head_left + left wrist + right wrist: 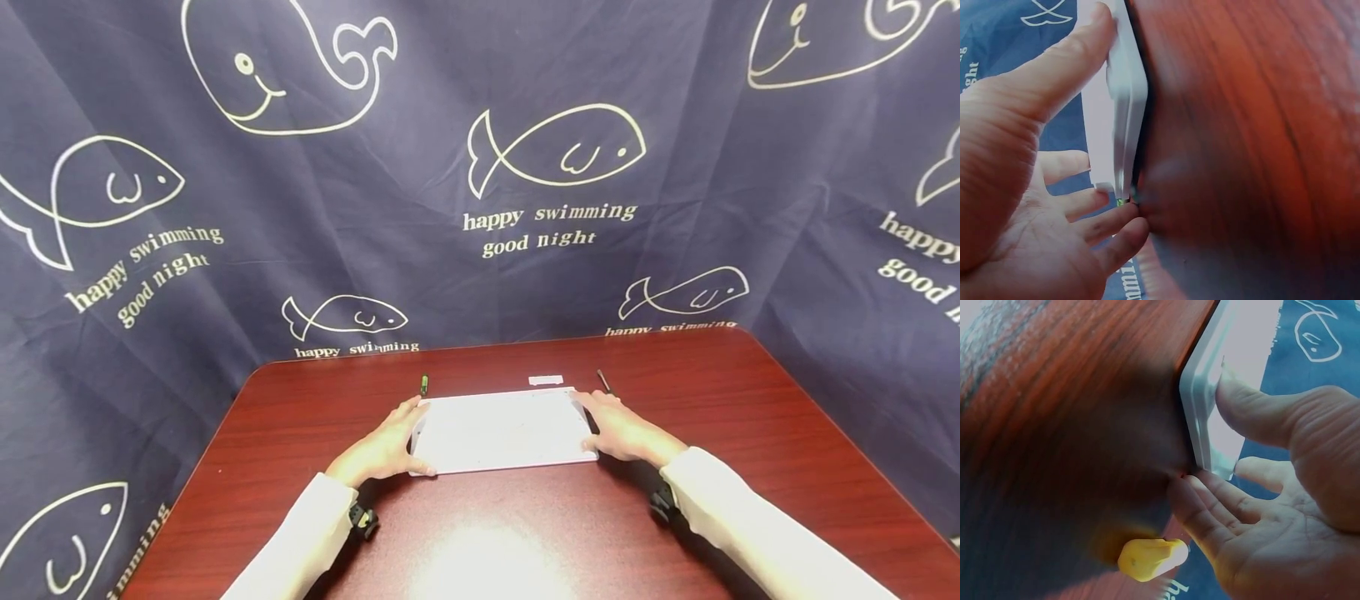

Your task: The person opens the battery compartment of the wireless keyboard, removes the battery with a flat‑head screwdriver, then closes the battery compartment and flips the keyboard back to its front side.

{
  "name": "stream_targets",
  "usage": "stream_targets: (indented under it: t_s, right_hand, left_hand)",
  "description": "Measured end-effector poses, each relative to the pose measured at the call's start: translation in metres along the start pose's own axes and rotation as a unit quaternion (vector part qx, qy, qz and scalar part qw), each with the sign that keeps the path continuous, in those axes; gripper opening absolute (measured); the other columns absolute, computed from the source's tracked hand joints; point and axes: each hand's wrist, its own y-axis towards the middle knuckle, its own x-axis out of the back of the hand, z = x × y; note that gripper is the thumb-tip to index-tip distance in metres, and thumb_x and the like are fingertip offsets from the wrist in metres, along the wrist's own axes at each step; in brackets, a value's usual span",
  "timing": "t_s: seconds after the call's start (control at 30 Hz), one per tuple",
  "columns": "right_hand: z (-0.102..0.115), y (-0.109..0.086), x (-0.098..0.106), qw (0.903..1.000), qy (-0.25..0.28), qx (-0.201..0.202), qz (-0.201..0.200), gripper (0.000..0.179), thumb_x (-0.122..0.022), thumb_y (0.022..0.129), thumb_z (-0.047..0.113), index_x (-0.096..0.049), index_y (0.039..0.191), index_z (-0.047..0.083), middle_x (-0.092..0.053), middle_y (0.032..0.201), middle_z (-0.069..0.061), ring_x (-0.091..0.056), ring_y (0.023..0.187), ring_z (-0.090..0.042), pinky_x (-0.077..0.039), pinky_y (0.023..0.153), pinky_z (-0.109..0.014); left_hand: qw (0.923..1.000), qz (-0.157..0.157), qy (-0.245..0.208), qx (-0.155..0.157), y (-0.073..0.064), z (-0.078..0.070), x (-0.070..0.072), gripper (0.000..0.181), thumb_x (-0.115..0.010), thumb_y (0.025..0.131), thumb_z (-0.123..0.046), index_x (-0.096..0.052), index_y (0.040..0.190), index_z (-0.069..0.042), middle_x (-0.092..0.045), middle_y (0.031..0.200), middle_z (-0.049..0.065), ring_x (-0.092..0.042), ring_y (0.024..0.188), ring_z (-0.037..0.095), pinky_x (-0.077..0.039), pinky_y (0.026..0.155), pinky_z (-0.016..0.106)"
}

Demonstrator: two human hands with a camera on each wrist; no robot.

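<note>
A flat white rectangular board (502, 429) lies lengthwise across the table between both hands. At its left end, my left hand (382, 446) holds the board, thumb on the near corner and fingers toward the far corner. The left wrist view shows that thumb on the board (1099, 106), whose edge looks layered, and the fingers beside its end. My right hand (621, 427) holds the opposite end the same way. In the right wrist view, its thumb presses on the board (1200, 406) and fingertips touch near the lower corner. The board's underside is hidden.
Behind the board lie a small green object (424, 385), a pale pink-white strip (545, 380) and a thin dark stick-like object (604, 382). A rounded yellow piece (1152, 559) shows near the right fingers. A patterned dark blue curtain (420, 250) hangs behind the reddish-brown table (720, 400).
</note>
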Motion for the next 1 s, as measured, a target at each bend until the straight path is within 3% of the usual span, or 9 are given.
stream_targets:
  t_s: [0.33,0.57,0.83,1.0]
  right_hand:
    - [0.004,0.007,0.001,0.9999,0.017,0.002,0.000,0.076,-0.080,0.072,0.013,-0.041,0.136,-0.004,-0.048,0.119,-0.025,-0.045,0.113,-0.046,-0.037,0.091,-0.058]
    - [0.007,0.030,0.010,0.9989,0.015,-0.017,-0.042,0.055,-0.074,0.079,0.025,-0.056,0.120,-0.007,-0.051,0.106,-0.020,-0.046,0.105,-0.038,-0.039,0.088,-0.051]
    - [0.003,0.062,0.015,0.9962,0.046,0.003,-0.074,0.036,-0.065,0.086,0.012,-0.060,0.116,-0.008,-0.054,0.104,-0.023,-0.050,0.099,-0.036,-0.040,0.085,-0.049]
    - [-0.003,0.084,0.014,0.9972,0.053,0.011,-0.051,0.031,-0.062,0.086,0.006,-0.061,0.113,-0.009,-0.061,0.104,-0.022,-0.056,0.100,-0.035,-0.043,0.087,-0.046]
  left_hand:
    - [0.9996,-0.002,0.028,0.011,-0.001,0.004,-0.002,0.105,-0.086,0.064,-0.042,-0.032,0.145,-0.003,-0.025,0.150,0.019,-0.029,0.132,0.041,-0.030,0.103,0.051]
    - [0.9995,0.006,0.020,0.024,0.001,0.000,-0.001,0.104,-0.086,0.064,-0.040,-0.032,0.145,-0.002,-0.022,0.151,0.020,-0.026,0.133,0.042,-0.028,0.104,0.051]
    - [0.9991,0.017,0.030,0.024,0.002,0.000,-0.001,0.103,-0.085,0.066,-0.039,-0.031,0.146,-0.004,-0.022,0.151,0.019,-0.027,0.133,0.042,-0.028,0.103,0.052]
    - [0.9992,0.017,0.027,0.024,0.002,-0.001,0.000,0.101,-0.085,0.066,-0.038,-0.032,0.146,-0.004,-0.022,0.151,0.019,-0.027,0.133,0.042,-0.029,0.103,0.053]
